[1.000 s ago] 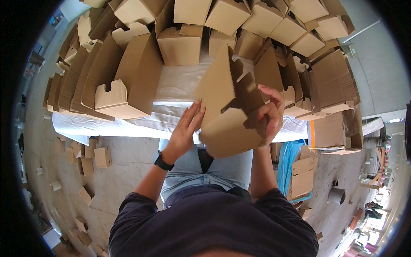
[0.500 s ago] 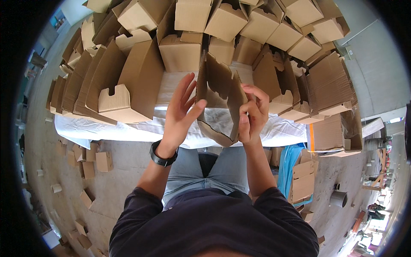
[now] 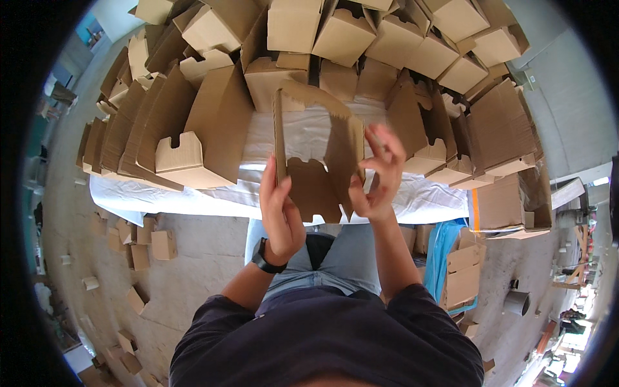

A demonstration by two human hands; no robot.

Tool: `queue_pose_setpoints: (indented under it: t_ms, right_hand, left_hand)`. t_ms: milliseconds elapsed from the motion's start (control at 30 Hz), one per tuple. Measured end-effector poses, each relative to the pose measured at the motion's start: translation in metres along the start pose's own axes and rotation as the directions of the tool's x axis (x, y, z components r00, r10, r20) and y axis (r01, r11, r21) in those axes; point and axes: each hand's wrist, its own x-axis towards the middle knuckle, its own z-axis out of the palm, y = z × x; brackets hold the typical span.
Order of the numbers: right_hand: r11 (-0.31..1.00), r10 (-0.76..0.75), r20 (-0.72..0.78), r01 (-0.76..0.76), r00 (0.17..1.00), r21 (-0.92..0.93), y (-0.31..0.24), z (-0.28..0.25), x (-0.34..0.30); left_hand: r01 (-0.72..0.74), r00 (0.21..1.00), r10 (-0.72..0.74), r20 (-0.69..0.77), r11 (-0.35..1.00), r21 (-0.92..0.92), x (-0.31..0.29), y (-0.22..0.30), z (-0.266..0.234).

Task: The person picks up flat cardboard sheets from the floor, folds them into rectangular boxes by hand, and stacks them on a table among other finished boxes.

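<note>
A brown cardboard box (image 3: 314, 187) with an open top and notched flaps stands unfolded in front of me, just above the near edge of the white-covered table. My left hand (image 3: 282, 222), with a black band on its wrist, grips the near part of the box's left wall, its fingers along the panel and the thumb at the edge. At the right wall, my right hand (image 3: 380, 174) has its fingers spread and slightly smeared by motion. Its thumb and a fingertip lie against that panel. The box's outer left side is partly hidden.
Rows of similar open boxes (image 3: 219, 122) stand along the left, right (image 3: 503, 129) and back of the white sheet (image 3: 174, 197). Small cardboard pieces (image 3: 164, 245) lie on the floor at left. A blue plastic bag (image 3: 442, 251) with cardboard is beside my right leg.
The box has turned and opened wider, its notched flap now toward me. My left hand has come from beside it onto its left wall. My right hand's fingers have spread.
</note>
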Motion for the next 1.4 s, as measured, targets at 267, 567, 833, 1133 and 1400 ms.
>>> queue_pose_setpoints:
  t_ms: [267,567,833,1133,1400]
  right_hand:
    - [0.991,-0.037,0.056,0.044,0.998,-0.124,-0.010,-0.001,-0.026]
    - [0.904,0.229,-0.160,-0.271,0.960,-0.330,-0.007,-0.009,0.026]
    - [0.754,0.546,-0.090,-0.535,0.833,-0.381,0.037,-0.011,0.073]
    - [0.801,0.558,0.018,-0.532,0.830,-0.276,0.029,-0.027,0.066]
    - [0.867,0.451,0.029,-0.430,0.892,-0.252,0.025,-0.026,0.061]
  left_hand:
    - [-0.038,0.997,0.041,-0.065,0.998,0.050,-0.030,-0.012,-0.005]
    - [0.130,0.971,-0.153,0.183,0.983,0.131,0.048,0.021,-0.026]
    - [0.323,0.908,-0.310,0.280,0.946,-0.002,0.095,-0.028,-0.013]
    - [0.258,0.858,-0.263,0.442,0.963,0.072,0.083,-0.012,-0.023]
    - [0.201,0.832,-0.304,0.463,0.945,0.259,0.076,0.022,-0.039]
